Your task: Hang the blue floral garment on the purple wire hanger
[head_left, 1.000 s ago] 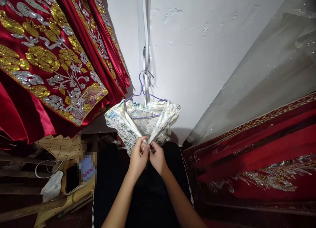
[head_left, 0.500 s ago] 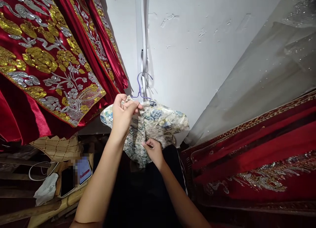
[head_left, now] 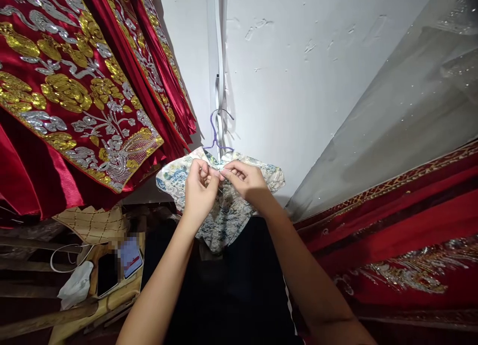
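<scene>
A cream shirt with a blue and yellow floral print hangs on a thin purple hanger in front of me. At its collar front, my left hand pinches the fabric edge with thumb and fingers closed. Right beside it, my right hand is closed in a pinch on the same collar edge, the fingertips of both hands nearly touching. Whatever small fastening lies between the fingertips is too small to make out. Below the hands the shirt front hangs down in folds over my dark clothing.
Red garments with gold and silver sequins hang at the left. A white wall with a vertical pole stands behind the hanger. Sheer white fabric and red embroidered cloth fill the right. Two phones lie on a wooden stool at lower left.
My right hand has moved up from the lower shirt front to the collar, meeting my left hand. The left hand has come slightly down and right. The shirt front is drawn together at the neck.
</scene>
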### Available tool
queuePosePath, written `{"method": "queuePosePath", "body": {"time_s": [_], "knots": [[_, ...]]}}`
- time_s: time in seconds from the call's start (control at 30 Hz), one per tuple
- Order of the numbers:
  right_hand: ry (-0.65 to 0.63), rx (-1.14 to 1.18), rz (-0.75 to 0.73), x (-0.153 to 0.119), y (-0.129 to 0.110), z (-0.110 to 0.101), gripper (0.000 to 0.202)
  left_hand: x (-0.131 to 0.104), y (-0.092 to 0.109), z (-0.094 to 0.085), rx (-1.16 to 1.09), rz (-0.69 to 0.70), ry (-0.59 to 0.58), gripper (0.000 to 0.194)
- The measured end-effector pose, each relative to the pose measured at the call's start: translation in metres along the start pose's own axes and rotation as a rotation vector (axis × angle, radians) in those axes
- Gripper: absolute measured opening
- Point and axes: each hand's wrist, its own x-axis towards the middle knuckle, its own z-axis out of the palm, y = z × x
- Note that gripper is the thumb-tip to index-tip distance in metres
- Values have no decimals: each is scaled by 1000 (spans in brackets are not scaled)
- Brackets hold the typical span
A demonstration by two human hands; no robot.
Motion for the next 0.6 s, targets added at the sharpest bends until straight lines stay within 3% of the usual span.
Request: {"method": "queuePosePath", "body": {"time_s": [0.1,0.23,0.33,0.4,0.5,0.6], "knots": [[27,-109,-50,4,-4,1,20,0,-14,-1,32,-64,7,29],[146,-16,-105,4,-18,-2,24,-18,-57,-5,95,-224,20,31],[302,63,-141,4,-26,-22,26,-47,-90,-11,185,-397,-38,29],[311,115,-123,-2,-22,-43,26,-63,-103,-18,239,-443,-132,26],[219,339,6,-23,-2,-75,27,-64,-104,-25,299,-357,-109,38],[283,724,39,-54,27,-92,39,-33,-90,-31,368,-177,133,57]]}}
